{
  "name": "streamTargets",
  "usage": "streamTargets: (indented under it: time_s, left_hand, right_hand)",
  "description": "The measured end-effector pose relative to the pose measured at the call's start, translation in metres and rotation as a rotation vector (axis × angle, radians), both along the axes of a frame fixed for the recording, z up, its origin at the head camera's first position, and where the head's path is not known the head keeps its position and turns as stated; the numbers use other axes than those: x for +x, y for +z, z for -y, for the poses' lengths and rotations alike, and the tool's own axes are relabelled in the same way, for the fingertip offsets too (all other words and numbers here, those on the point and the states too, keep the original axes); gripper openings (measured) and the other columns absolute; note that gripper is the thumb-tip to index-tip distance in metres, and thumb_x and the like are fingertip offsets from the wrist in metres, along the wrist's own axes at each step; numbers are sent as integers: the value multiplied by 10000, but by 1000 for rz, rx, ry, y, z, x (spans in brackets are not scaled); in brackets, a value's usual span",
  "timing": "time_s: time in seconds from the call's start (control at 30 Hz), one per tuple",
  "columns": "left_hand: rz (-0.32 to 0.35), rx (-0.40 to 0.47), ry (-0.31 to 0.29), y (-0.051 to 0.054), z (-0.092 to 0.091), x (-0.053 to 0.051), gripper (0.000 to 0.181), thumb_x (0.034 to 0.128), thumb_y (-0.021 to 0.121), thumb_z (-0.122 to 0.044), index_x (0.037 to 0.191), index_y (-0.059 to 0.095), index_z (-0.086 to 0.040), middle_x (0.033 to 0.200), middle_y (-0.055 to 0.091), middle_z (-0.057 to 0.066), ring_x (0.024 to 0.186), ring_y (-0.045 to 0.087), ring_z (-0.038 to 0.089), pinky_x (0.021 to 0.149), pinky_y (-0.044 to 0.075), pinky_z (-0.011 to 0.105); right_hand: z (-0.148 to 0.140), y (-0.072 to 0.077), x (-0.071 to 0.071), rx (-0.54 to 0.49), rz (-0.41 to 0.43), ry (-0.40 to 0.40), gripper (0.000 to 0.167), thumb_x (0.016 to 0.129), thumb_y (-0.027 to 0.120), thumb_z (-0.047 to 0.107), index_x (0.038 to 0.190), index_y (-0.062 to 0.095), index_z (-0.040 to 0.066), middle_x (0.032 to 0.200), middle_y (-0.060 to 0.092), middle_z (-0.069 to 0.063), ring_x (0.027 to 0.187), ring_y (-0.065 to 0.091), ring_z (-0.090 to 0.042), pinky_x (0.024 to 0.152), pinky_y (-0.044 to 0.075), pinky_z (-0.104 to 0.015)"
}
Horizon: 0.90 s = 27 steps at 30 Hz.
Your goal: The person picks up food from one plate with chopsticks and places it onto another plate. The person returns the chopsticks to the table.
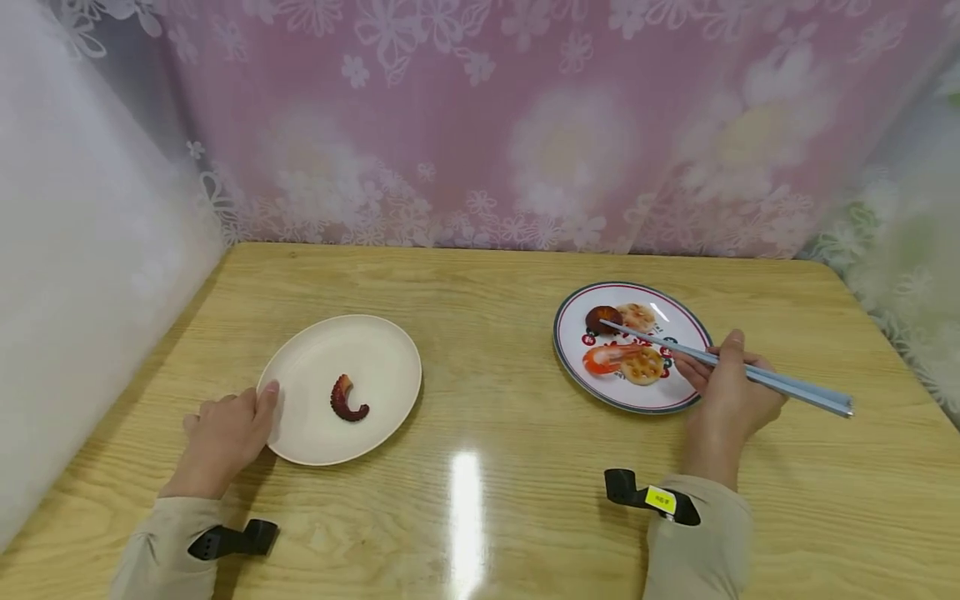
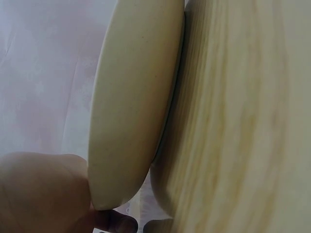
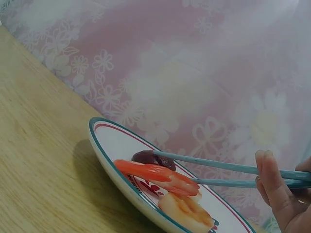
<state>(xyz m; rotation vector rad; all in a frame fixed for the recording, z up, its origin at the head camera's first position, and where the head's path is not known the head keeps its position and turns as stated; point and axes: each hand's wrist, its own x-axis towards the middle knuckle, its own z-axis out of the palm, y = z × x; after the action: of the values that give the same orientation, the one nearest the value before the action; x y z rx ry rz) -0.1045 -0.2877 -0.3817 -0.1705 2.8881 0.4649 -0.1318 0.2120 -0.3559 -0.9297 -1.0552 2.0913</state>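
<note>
My left hand grips the near-left rim of a cream plate, thumb over the edge, a finger under it in the left wrist view. A dark red octopus tentacle lies curled on that plate. My right hand holds a pair of blue-grey chopsticks over a patterned white plate. One tip meets a round brown mushroom cap; in the right wrist view the lower stick ends by the shrimp. Two lotus root slices lie there too, one beside the mushroom cap.
Both plates stand apart on a wooden table, cream at left, patterned at right. Floral curtains hang behind the table and at its sides. Light glares off the table's near middle. Each sleeve carries a black wrist mount.
</note>
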Motion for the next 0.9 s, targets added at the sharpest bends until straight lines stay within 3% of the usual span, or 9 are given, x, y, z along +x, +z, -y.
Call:
streamTargets:
  time_s: [0.3, 0.47, 0.63, 0.8, 0.9]
  left_hand:
    - [-13, 1, -3, -1, -4, 0, 703, 1027, 85, -510, 842, 523, 8, 900, 573, 271, 934, 448, 569, 729, 285, 574]
    - [-9, 5, -3, 2, -3, -1, 715, 1027, 75, -507, 855, 529, 17, 905, 570, 283, 943, 438, 580, 735, 278, 583]
    - [10, 1, 3, 2, -2, 0, 753, 1030, 71, -497, 972, 548, 83, 1016, 551, 366, 984, 421, 605, 755, 274, 603]
    - [24, -4, 9, 0, 0, 1, 799, 1029, 65, -495, 1145, 516, 155, 1101, 519, 407, 1020, 404, 621, 774, 266, 620]
    - [26, -3, 7, 1, 0, 1, 811, 1026, 61, -502, 1161, 508, 161, 1101, 517, 407, 1020, 401, 624, 776, 262, 618]
  right_hand:
    - [-6, 8, 4, -95, 11, 9, 310, 946, 619, 288, 856, 596, -8, 758, 665, -156, 589, 703, -262, 525, 539, -314]
    - [-4, 9, -1, -101, 11, 21, 238, 902, 690, 209, 884, 588, -5, 766, 674, -151, 602, 707, -267, 538, 542, -316]
    - [3, 9, -4, -113, 34, 33, 274, 846, 748, 173, 897, 527, 22, 895, 677, -147, 615, 710, -259, 555, 545, -308]
    - [12, 4, -6, -34, 51, 58, 267, 860, 731, 195, 877, 534, 15, 989, 694, -131, 652, 719, -226, 579, 546, -283]
    - [15, 5, -6, -19, 64, 69, 258, 858, 733, 217, 880, 560, 26, 1084, 688, -115, 645, 718, -202, 573, 541, -263]
